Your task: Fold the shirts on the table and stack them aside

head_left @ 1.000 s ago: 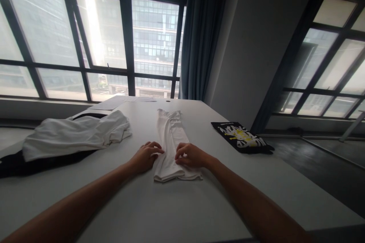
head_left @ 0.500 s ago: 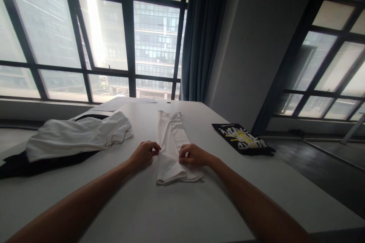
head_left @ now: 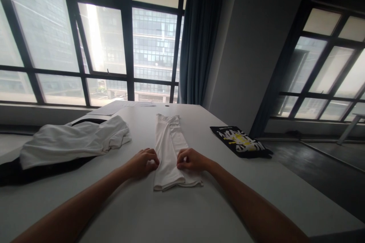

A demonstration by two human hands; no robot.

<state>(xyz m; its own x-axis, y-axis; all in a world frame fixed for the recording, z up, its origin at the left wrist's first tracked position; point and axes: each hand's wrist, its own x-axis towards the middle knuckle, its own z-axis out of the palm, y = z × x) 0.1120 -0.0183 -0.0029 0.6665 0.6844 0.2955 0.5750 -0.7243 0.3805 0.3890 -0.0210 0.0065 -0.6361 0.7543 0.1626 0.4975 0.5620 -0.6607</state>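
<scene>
On the tabletop [head_left: 182, 205], the folded garment [head_left: 169, 148] lies centre; a loose garment pile [head_left: 71, 140] at ten o'clock, a printed shirt [head_left: 241, 141] at two.

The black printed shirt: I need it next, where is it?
In the head view the black printed shirt lies folded at the table's right edge, beyond the right hand.

Dim backlit room, daylight glare through the windows [head_left: 94, 41], shadowed forearms, wide-angle bending at edges, sharp focus

The white and yellow print on the black folded garment [head_left: 242, 142] is too blurred to read.
</scene>
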